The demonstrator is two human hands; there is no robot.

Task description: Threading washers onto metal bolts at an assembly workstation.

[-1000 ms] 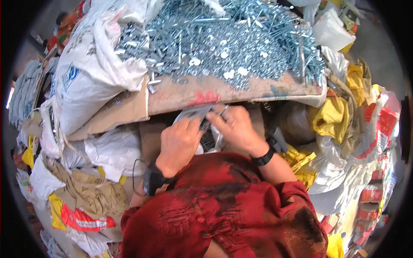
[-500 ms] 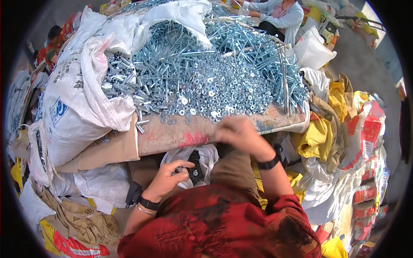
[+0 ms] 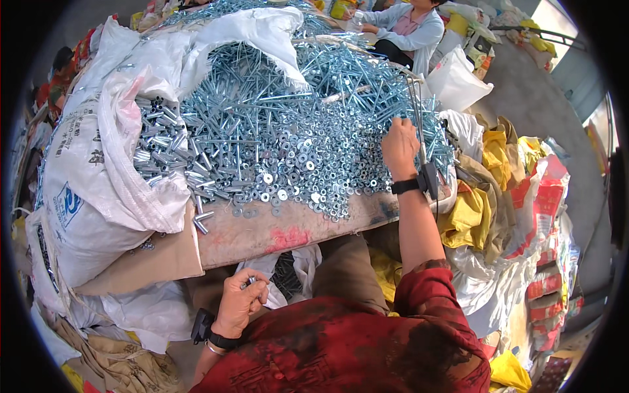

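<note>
My right hand (image 3: 400, 145) is over the right part of the hardware pile, its fingers bent down among the long thin bolts (image 3: 341, 69). What those fingers grip, if anything, is hidden. Down by my lap, my left hand (image 3: 242, 300) is curled around small shiny metal pieces (image 3: 248, 282), too small to name. Loose washers (image 3: 282, 195) and nuts lie mixed in front of the bolts. Short metal sleeves (image 3: 157, 141) spill from a white woven sack (image 3: 85, 173) on the left.
The stained board edge (image 3: 288, 226) crosses in front of me. Below it, an open white bag (image 3: 308, 262) with dark metal parts rests between my legs. Thin metal rods (image 3: 417, 121) stand beside my right hand. Yellow sacks (image 3: 468, 219) heap up at right. Another person (image 3: 409, 33) sits across.
My right hand has moved from the board's front edge, away and to the right, onto the pile. My left hand has drawn slightly nearer and curled tighter. The view has shifted a little.
</note>
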